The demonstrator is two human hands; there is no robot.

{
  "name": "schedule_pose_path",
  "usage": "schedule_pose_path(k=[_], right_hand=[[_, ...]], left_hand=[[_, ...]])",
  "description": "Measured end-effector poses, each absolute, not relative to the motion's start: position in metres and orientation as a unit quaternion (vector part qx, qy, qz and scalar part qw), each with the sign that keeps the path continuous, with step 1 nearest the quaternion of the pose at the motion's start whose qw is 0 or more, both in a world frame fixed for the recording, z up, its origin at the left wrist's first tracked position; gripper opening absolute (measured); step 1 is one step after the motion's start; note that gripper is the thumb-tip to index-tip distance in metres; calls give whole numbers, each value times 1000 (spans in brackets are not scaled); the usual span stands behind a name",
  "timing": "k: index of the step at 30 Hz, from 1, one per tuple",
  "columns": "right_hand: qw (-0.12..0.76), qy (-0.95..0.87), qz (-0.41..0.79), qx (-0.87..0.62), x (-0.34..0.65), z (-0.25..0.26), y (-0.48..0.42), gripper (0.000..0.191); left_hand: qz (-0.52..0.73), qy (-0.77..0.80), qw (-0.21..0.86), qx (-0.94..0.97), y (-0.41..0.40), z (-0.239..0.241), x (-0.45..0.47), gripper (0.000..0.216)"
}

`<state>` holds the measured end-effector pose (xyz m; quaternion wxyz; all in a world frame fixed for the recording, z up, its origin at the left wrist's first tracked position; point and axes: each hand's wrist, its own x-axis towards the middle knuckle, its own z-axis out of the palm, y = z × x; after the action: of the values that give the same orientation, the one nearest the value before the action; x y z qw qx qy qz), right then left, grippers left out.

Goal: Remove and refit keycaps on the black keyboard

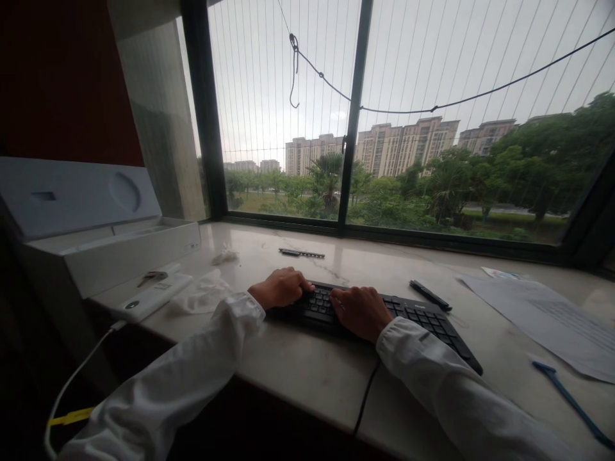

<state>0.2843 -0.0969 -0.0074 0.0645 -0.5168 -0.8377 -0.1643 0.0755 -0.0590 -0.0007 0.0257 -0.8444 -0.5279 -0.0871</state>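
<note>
A black keyboard (319, 315) lies at a slant on the pale stone sill, its cable running down over the front edge. My left hand (280, 288) is curled over the keyboard's left end, with a fingertip by the upper keys. Over the middle keys is my right hand (362, 312), its fingers bent and drawn together. Whatever its fingertips may hold is too small and dark to make out. A slim dark bar (302, 253) with a row of light marks lies behind the keyboard. Near the keyboard's back right corner rests a black pen-like object (430, 296).
At left stand an opened white box (139, 253) and a white power strip (151, 298) with keys (152, 276) on it. Crumpled tissue (204, 293) lies beside the strip. Printed paper (542, 317) and a blue stick-like tool (571, 400) lie at right. A window frame (353, 121) rises behind.
</note>
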Motion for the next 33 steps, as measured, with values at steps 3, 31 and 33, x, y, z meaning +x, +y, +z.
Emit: schedule_pose_path(k=[3,31,33], right_hand=[[70,-838,-165,-516,285,-7,-97,38],[105,-813,-150,-552,315,-1,-73,34],[109,-816,-147,-548,314,-3,-72,34]], left_hand=[[-81,-527,12,-846,-58,1,73,37],[-74,-646,154,-744,42,11,35,38],[-63,-632,157,-756,56,11,44,34]])
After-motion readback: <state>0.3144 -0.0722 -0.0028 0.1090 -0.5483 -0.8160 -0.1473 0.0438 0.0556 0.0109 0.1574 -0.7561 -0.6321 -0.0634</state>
